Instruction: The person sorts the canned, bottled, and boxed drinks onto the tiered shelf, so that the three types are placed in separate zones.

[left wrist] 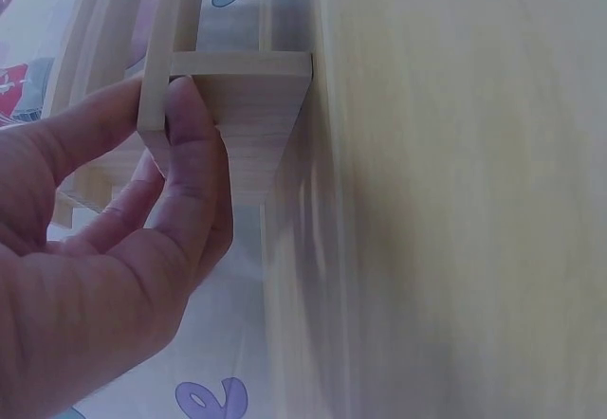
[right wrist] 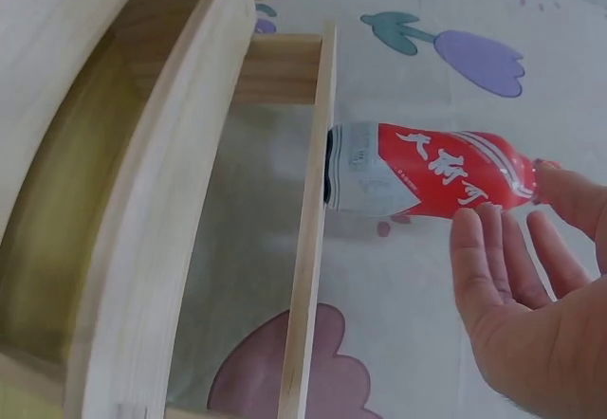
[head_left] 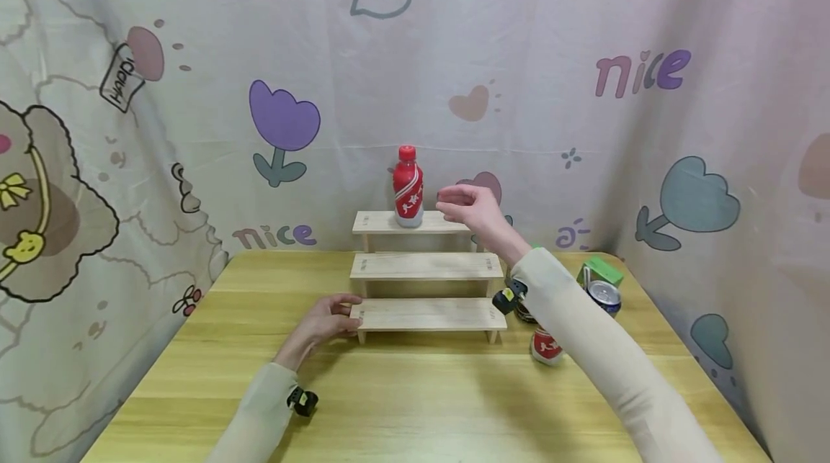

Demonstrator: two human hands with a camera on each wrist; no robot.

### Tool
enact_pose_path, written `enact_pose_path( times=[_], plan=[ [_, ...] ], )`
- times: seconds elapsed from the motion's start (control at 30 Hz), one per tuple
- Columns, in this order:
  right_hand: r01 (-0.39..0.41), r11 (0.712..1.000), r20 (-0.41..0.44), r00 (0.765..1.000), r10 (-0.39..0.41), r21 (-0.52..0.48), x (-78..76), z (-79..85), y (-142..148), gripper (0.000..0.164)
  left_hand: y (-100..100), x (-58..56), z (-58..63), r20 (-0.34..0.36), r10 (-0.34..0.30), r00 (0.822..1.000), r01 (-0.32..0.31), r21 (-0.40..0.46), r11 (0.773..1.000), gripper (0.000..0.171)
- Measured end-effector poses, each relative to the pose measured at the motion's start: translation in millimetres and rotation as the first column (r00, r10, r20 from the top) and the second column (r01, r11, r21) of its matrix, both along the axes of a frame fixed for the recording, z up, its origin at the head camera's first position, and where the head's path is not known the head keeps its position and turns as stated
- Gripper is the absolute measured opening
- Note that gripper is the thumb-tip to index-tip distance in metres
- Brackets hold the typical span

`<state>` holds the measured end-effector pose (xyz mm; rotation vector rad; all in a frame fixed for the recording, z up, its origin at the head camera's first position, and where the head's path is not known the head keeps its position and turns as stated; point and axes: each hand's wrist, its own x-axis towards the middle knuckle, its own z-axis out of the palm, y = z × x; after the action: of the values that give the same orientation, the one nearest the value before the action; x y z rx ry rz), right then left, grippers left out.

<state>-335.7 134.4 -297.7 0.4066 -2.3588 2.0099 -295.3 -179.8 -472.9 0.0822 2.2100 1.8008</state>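
Head view fr. above, fwd/down, wide; L/R wrist views close-up, sideways-rolled; shelf [head_left: 428,315] in all 3

Rack [head_left: 426,266] on table [head_left: 389,405], centre frame.
Bottle [head_left: 408,189] on top tier [head_left: 376,224]; my right hand [head_left: 476,209] just right of it. My left hand [head_left: 324,320] at bottom tier's [head_left: 428,315] left end. Cloth [head_left: 389,88] behind.

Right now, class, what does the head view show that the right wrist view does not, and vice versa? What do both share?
Only the head view: the left hand gripping the bottom step of the wooden stand, the silver-topped can, the green box and the red-and-white container partly behind the right sleeve.

Only the right wrist view: the printed panel low on the red bottle and the dark edge at its base.

Both: the right hand beside that bottle, the stand, and the patterned cloth.
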Motion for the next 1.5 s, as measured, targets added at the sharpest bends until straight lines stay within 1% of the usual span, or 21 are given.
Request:
enact_pose_path(
  times=[0.07,0.23,0.43,0.6,0.7,0.8,0.83,0.93,1.07,1.2,1.4,1.5],
  plan=[
    [-0.017,1.000,0.014,1.000,0.017,0.007,4.3,-0.9,5,0.038,0,-0.2,-0.1,0.002,-0.003,1.000,0.003,0.004,1.000,0.054],
    [-0.030,0.997,0.024,0.999,0.028,0.070,12.5,-4.6,21,0.034,0,-0.6,-0.2,0.001,-0.017,1.000,0.017,0.001,1.000,0.055],
    [-0.017,0.989,0.042,0.999,0.011,0.146,23.5,-6.9,44,0.032,-1,-2.2,-2.5,-0.002,0.009,1.000,-0.009,0.003,1.000,0.054],
    [-0.014,0.973,0.030,1.000,0.008,0.230,34.3,-10.7,63,0.032,-1,-0.8,-1.9,-0.004,0.016,1.000,-0.016,-0.008,1.000,0.055],
    [0.008,0.963,0.013,1.000,-0.012,0.271,41.0,-13.9,74,0.033,-1,0.4,-1.3,-0.002,0.016,1.000,-0.016,-0.009,1.000,0.055],
    [0.047,0.950,-0.010,0.999,-0.047,0.308,48.1,-17.3,85,0.033,0,0.7,-1.1,0.006,0.019,1.000,-0.019,0.003,1.000,0.055],
    [0.059,0.947,-0.011,0.998,-0.059,0.316,50.6,-18.4,89,0.034,0,0.5,-1.4,0.002,0.012,1.000,-0.012,0.001,1.000,0.055],
    [0.089,0.937,-0.021,0.996,-0.087,0.338,57.9,-21.6,99,0.035,1,-0.3,-1.3,0.006,0.017,1.000,-0.018,0.006,1.000,0.054],
    [0.105,0.934,-0.028,0.994,-0.102,0.341,66.1,-26.6,110,0.035,-1,-0.8,-1.9,0.004,0.020,1.000,-0.020,0.008,1.000,0.054],
    [0.119,0.929,-0.028,0.993,-0.117,0.351,73.1,-34.7,119,0.036,-2,-0.4,-3.3,0.003,0.009,1.000,-0.009,0.016,1.000,0.053],
    [0.191,0.902,-0.078,0.982,-0.174,0.386,82.2,-50.7,134,0.040,-2,-1.9,-3.1,-0.004,-0.004,1.000,0.004,0.001,1.000,0.054],
    [0.212,0.892,-0.080,0.977,-0.196,0.399,85.7,-56.7,139,0.042,-3,-1.8,-3.1,-0.005,-0.006,1.000,0.006,0.000,1.000,0.054]
  ],
)
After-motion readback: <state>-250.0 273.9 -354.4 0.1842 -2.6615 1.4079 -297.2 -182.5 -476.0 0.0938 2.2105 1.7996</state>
